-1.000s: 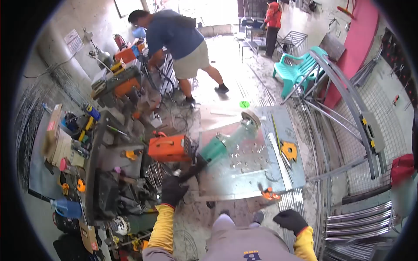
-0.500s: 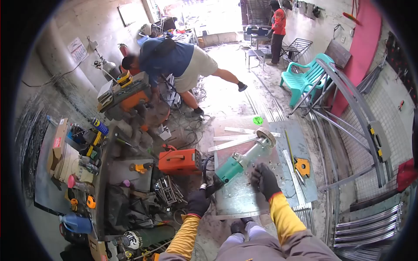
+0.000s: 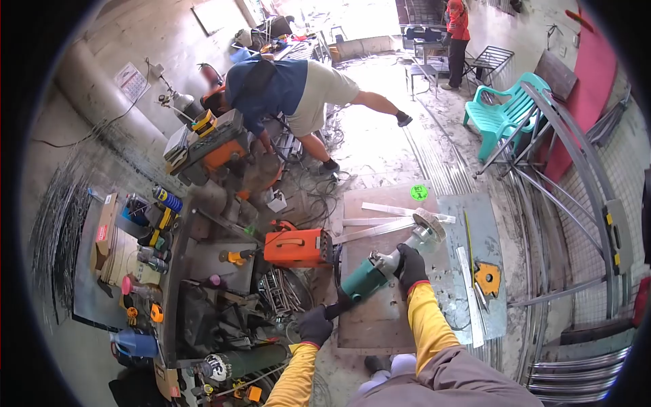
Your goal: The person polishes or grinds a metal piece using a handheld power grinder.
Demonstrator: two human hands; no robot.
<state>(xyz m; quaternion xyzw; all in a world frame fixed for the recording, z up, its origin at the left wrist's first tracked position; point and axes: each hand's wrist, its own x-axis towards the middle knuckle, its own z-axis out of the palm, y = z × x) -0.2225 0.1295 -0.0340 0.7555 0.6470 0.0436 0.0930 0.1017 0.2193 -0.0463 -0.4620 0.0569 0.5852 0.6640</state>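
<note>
A green power grinder (image 3: 363, 279) with a round beige wheel (image 3: 428, 225) at its far end is held slantwise above the metal-topped work table (image 3: 380, 329). My left hand (image 3: 315, 326), in a dark glove, is closed around the black rear handle. My right hand (image 3: 410, 266), also gloved, wraps the front neck of the grinder behind the wheel. Light metal strips (image 3: 375, 228) lie on the table under and beside the wheel. To the right are a yellow magnetic-square-like holder (image 3: 487, 279) and a long flat metal bar (image 3: 470, 296).
Left of the table stands an orange machine (image 3: 297, 247), with a pile of metal pieces (image 3: 281, 292) below it. A person in a blue shirt (image 3: 271, 85) bends over a bench; another person in red (image 3: 458, 20) stands behind. A green chair (image 3: 505, 112) and curved metal frame (image 3: 576, 156) stand right.
My right hand has moved from beside the grinder onto its front neck and closed there. My left hand stays on the rear handle. The camera view has shifted slightly.
</note>
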